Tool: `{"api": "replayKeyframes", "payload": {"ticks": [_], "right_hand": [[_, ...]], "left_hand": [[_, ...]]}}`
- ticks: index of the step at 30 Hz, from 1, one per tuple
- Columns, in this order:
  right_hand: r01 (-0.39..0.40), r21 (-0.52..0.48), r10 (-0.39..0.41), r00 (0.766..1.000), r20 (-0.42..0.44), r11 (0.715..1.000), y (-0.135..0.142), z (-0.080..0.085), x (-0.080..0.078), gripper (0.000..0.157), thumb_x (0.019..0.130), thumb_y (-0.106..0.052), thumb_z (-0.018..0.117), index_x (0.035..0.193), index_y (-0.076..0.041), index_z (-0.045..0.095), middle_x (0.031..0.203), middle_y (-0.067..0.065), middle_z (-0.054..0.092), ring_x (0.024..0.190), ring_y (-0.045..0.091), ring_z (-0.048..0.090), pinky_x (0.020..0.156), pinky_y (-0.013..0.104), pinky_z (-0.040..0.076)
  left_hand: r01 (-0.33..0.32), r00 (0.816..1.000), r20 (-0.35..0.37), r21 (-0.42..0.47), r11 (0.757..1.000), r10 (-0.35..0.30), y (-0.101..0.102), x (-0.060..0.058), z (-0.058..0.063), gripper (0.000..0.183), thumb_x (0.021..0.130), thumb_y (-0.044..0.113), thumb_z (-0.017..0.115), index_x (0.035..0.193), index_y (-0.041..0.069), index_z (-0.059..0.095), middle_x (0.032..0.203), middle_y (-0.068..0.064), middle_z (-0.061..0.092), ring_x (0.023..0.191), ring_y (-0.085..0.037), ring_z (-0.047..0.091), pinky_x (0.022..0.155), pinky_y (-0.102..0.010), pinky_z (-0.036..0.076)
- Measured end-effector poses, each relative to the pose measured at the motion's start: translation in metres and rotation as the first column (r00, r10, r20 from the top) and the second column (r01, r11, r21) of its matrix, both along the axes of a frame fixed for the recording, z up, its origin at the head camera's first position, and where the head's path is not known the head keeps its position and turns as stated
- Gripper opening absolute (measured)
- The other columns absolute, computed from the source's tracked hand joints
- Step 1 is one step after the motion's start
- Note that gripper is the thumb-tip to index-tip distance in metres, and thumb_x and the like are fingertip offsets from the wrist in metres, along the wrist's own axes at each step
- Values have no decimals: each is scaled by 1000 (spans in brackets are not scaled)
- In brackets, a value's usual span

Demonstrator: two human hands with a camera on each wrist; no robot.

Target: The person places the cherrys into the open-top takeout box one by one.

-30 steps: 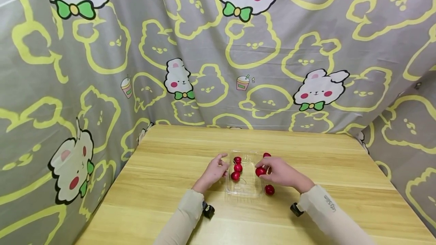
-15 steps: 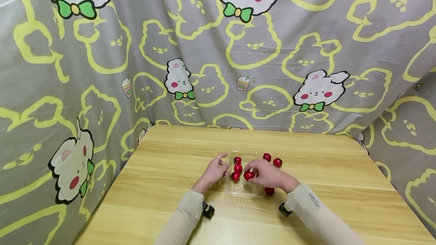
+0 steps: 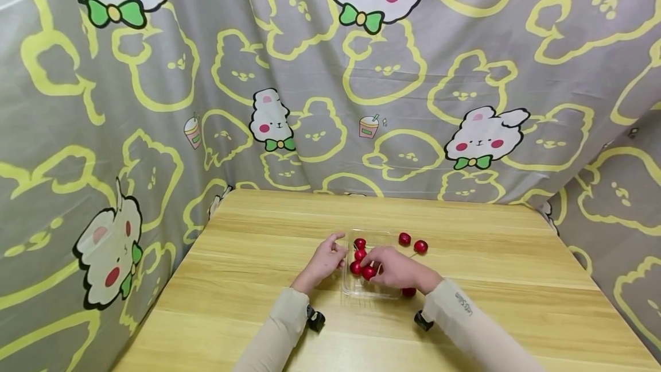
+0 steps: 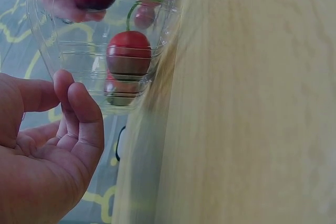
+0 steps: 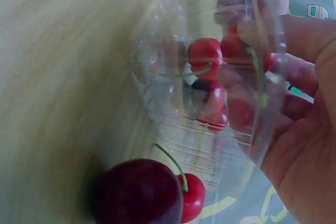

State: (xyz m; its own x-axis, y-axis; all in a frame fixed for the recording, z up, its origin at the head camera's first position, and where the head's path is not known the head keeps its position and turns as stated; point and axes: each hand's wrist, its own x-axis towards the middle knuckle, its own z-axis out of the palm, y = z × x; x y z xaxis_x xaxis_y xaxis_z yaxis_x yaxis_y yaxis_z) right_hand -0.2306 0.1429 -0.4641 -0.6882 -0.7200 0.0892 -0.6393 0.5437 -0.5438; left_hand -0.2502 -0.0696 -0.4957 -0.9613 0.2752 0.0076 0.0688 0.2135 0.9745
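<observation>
A clear plastic container point(image 3: 379, 293) stands on the table, with several red cherries in its left half, such as this one point(image 3: 360, 243). My right hand point(image 3: 400, 268) is inside it, pinching a cherry point(image 3: 368, 272) low beside the others. In the right wrist view, the held cherry's green stem point(image 5: 258, 77) hangs down past my fingers, seen through the container wall. At the container's left side is my left hand point(image 3: 324, 260). In the left wrist view its thumb and curled fingers point(image 4: 86, 111) meet at the container's rim and appear to pinch it.
Outside the container's right side lie two cherries towards the back, one point(image 3: 405, 239) near the wall and one point(image 3: 420, 247) farther right. Another cherry point(image 3: 408, 291) sits by the front right corner, partly under my right wrist. A patterned curtain point(image 3: 310, 73) surrounds the wooden table point(image 3: 268, 228).
My right hand has carried its cherry leftwards from the container's right edge and down beside the cherries inside. The left hand has stayed in place.
</observation>
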Motion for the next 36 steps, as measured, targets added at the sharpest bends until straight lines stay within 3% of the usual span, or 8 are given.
{"api": "replayKeyframes", "payload": {"ticks": [4,7,10,15,25,36], "right_hand": [[-11,8,11,1000,-15,1000,-2,-3,1,31,79,-6,72,110,-8,68,107,-2,64,96,13,58,80,30,51],[-7,19,7,1000,-9,1000,-3,-5,2,31,79,-7,72,110,-9,69,107,-2,64,90,10,57,79,28,50],[12,35,-12,1000,9,999,-5,-6,3,29,80,-9,73,109,-8,69,107,-1,63,83,8,54,74,25,49],[16,44,-17,999,36,999,-6,-8,3,28,80,-9,73,108,-8,67,104,-2,63,75,4,54,66,21,49],[-46,102,50,998,-35,994,-9,-10,3,29,78,-7,75,107,-9,70,109,-2,65,95,8,57,78,24,50],[-43,126,44,999,-6,991,-10,-13,2,29,77,-4,76,105,-8,71,104,-2,67,79,2,56,68,18,49]], "left_hand": [[11,1000,0,-1,1000,-11,0,12,19,47,94,-3,50,138,-10,35,97,-33,54,63,-19,57,70,-52,53],[15,1000,3,2,1000,-15,-1,18,29,47,94,-3,49,138,-10,35,98,-33,54,65,-20,58,72,-53,53],[10,1000,9,10,1000,-10,-1,12,19,48,94,-2,49,139,-9,35,98,-32,54,65,-20,57,71,-52,53],[-6,1000,13,19,1000,5,0,-2,-4,50,93,0,53,140,-5,37,94,-25,56,62,-16,56,63,-39,55],[-1,1000,2,3,1000,1,-1,-4,-6,48,93,0,51,139,-5,38,89,-20,57,59,-12,55,58,-29,53],[0,1000,6,17,1000,-1,-1,-5,-7,49,93,0,53,139,-5,38,91,-23,57,59,-12,55,60,-33,54]]}}
